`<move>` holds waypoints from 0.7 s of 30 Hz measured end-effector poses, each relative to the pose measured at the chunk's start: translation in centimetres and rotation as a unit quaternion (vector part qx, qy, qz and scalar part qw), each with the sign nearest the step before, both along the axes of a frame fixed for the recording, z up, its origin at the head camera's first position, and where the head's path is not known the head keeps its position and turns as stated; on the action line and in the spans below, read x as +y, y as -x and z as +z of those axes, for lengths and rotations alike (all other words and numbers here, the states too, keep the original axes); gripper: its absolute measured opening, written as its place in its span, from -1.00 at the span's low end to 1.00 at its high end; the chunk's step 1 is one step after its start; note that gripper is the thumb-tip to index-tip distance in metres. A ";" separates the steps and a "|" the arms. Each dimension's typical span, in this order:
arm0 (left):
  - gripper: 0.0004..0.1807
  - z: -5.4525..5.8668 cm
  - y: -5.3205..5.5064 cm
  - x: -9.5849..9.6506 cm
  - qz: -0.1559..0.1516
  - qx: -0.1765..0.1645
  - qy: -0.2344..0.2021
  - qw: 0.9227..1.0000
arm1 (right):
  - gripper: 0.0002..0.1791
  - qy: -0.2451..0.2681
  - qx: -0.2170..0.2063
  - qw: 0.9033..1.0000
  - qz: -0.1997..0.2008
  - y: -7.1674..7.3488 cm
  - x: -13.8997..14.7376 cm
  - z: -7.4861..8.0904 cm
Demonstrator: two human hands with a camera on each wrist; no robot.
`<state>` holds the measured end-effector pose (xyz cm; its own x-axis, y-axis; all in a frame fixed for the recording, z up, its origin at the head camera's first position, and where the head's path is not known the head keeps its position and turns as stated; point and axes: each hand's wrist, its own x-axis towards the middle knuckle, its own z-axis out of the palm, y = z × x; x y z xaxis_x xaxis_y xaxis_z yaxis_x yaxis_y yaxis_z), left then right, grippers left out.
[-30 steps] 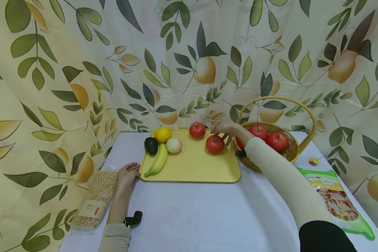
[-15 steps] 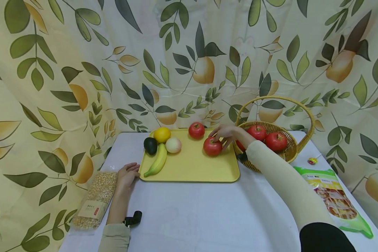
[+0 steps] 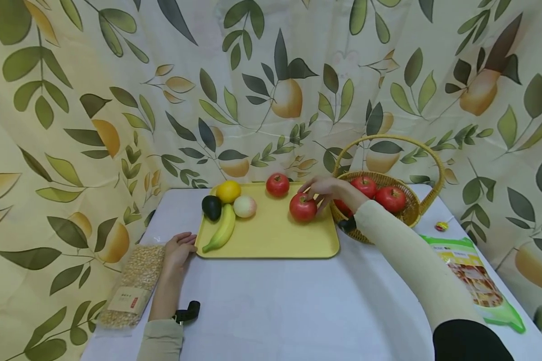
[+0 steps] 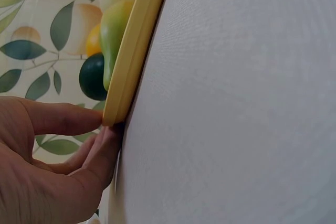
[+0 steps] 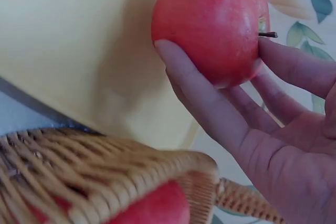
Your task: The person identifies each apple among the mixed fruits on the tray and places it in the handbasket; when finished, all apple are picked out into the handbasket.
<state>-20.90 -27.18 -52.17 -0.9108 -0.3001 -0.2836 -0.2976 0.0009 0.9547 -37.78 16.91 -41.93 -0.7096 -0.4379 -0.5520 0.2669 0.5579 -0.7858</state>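
Note:
In the head view my right hand [image 3: 322,192] holds a red apple [image 3: 303,207] over the right part of a yellow tray [image 3: 271,240]. The right wrist view shows thumb and fingers around the apple [image 5: 210,24], its stem toward the fingers; I cannot tell whether it touches the tray. At the tray's near left corner my left hand [image 3: 178,250] pinches the rim [image 4: 128,72], thumb on one side and fingers on the other. Another red apple [image 3: 277,185] sits at the back of the tray. Left of it lie a lemon [image 3: 228,191], an avocado [image 3: 212,208], a peach [image 3: 245,206] and a banana [image 3: 221,231].
A wicker basket [image 3: 415,213] with a tall handle stands right of the tray, with red apples [image 3: 390,199] inside. Farther right lie a small wrapped lollipop [image 3: 441,226] and a green food bag [image 3: 474,281]. A bag of pale kernels [image 3: 133,283] lies beside my left forearm.
My right hand's fingers have shifted slightly over the apple, which stays near the same spot above the tray. The head view has drifted a little. My left hand keeps its place at the corner.

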 end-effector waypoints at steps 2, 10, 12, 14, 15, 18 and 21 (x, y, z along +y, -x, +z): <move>-0.27 0.0 0.0 -0.1 -0.001 0.000 0.002 1.000 | -0.44 0.010 0.000 1.000 -0.001 -0.2 0.3 0.4; -0.27 -0.1 -0.1 -0.4 -0.001 -0.002 -0.001 1.000 | -0.45 0.036 0.010 0.999 0.003 -1.5 1.5 2.3; -0.26 -0.1 -0.1 -0.4 -0.003 -0.003 0.000 1.000 | -0.45 0.041 0.011 0.999 0.001 -1.8 1.8 2.7; -0.26 -0.2 -0.1 -0.4 -0.006 -0.004 0.000 1.000 | -0.45 0.045 0.011 0.999 -0.004 -2.2 2.1 3.1; -0.26 -0.2 -0.1 -0.4 -0.007 -0.004 -0.001 1.000 | -0.45 0.049 0.008 0.999 -0.008 -2.3 2.2 3.3; -0.26 -0.3 0.1 -0.3 -0.009 -0.004 -0.004 1.000 | -0.45 0.053 0.007 0.999 -0.006 -2.6 2.9 3.9; -0.25 -0.2 0.1 -0.1 -0.007 -0.004 -0.010 1.000 | -0.44 0.054 0.007 0.999 -0.001 -2.8 3.7 4.4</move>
